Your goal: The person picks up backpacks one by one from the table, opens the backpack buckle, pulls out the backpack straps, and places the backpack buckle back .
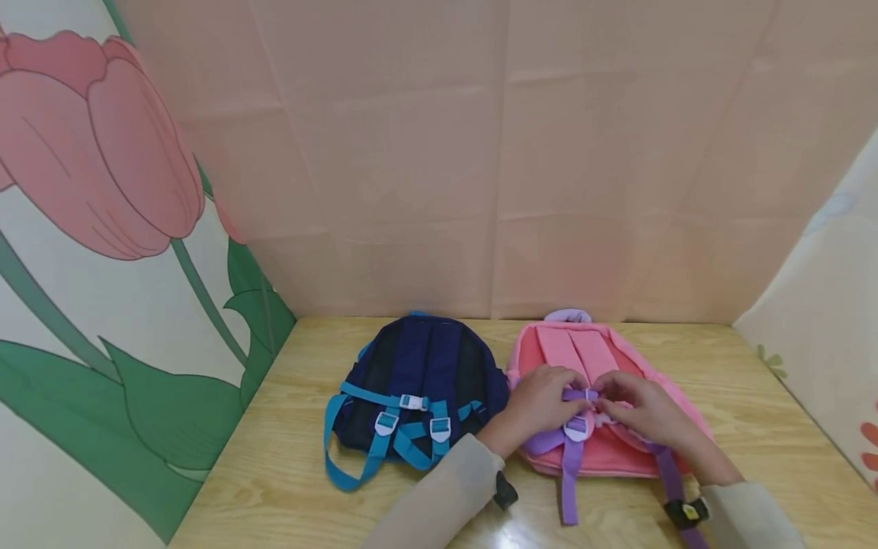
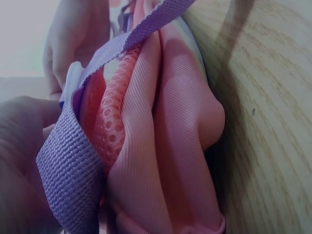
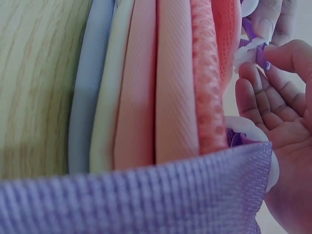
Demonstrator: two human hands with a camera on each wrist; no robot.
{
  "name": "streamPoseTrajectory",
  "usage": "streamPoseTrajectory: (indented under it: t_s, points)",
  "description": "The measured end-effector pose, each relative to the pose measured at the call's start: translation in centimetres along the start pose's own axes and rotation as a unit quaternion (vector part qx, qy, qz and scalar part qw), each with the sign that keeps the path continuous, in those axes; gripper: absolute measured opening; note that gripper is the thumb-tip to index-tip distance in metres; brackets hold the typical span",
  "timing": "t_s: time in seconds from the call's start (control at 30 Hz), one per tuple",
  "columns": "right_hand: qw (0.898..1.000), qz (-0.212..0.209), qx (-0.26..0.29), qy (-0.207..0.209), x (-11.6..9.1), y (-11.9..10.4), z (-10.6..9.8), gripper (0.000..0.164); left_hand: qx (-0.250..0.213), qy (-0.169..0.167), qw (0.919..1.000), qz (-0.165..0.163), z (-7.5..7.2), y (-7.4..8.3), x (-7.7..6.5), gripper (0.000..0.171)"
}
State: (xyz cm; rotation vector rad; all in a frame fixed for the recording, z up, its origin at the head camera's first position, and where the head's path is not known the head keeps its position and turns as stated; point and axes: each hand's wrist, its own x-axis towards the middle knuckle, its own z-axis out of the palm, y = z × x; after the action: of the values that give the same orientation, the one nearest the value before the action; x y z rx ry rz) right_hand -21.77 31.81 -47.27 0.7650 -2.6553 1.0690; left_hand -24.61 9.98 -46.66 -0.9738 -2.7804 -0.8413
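A pink backpack (image 1: pixel 549 461) lies with its strap side up on the wooden table. Over its middle, my left hand (image 1: pixel 545 398) pinches a purple strap (image 1: pixel 575 395) running across the shoulder straps. From the other side, my right hand (image 1: pixel 645 406) holds the strap's end at a white plastic buckle (image 3: pixel 246 52) between thumb and fingers. The fingertips of both hands nearly meet there and partly hide the buckle. Below them sits a white strap adjuster (image 1: pixel 576 428), with a loose purple strap end (image 1: pixel 571 488) hanging toward the table's front.
A navy backpack (image 1: pixel 425 358) with blue straps lies close on the left, its white chest buckle (image 1: pixel 413 402) fastened. Behind both bags hangs a beige cloth (image 1: pixel 384 168). A wall with painted tulips (image 1: pixel 103 152) borders the table (image 1: pixel 274 473) on the left.
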Motion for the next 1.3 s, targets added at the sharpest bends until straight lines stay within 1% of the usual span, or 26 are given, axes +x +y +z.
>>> streamPoseTrajectory:
  t_s: [0.13, 0.27, 0.4, 0.63, 0.97, 1.13, 1.3]
  points:
    - [0.999, 0.014, 0.030, -0.011, -0.2, 0.4, 0.0, 0.022, -0.001, 0.000, 1.0000, -0.003, 0.1, 0.0, -0.1, 0.023]
    - [0.998, 0.016, 0.050, -0.021, -0.2, 0.5, -0.3, 0.023, -0.004, -0.003, 1.0000, -0.003, 0.0, 0.0, -0.2, 0.022]
    - [0.999, 0.009, 0.041, -0.022, -0.1, 0.1, -0.6, 0.025, -0.002, -0.009, 0.9999, -0.005, -0.1, 0.1, -0.2, 0.020]
    - [1.000, -0.005, 0.010, -0.016, 0.1, -0.4, -0.6, 0.023, -0.001, -0.016, 0.9998, -0.014, -0.1, 0.3, -0.2, 0.021]
    - [1.000, -0.022, -0.015, 0.001, 0.2, -0.4, -0.3, 0.019, -0.005, -0.008, 0.9999, -0.008, 0.3, 0.1, -0.1, 0.020]
    - [1.000, -0.017, -0.006, 0.006, 0.2, -0.4, -0.1, 0.018, 0.000, -0.002, 1.0000, -0.008, 0.3, 0.1, -0.1, 0.019]
    - [1.000, -0.002, 0.007, 0.001, 0.1, -0.3, -0.1, 0.018, 0.004, -0.006, 0.9999, -0.011, 0.2, 0.3, -0.2, 0.021]
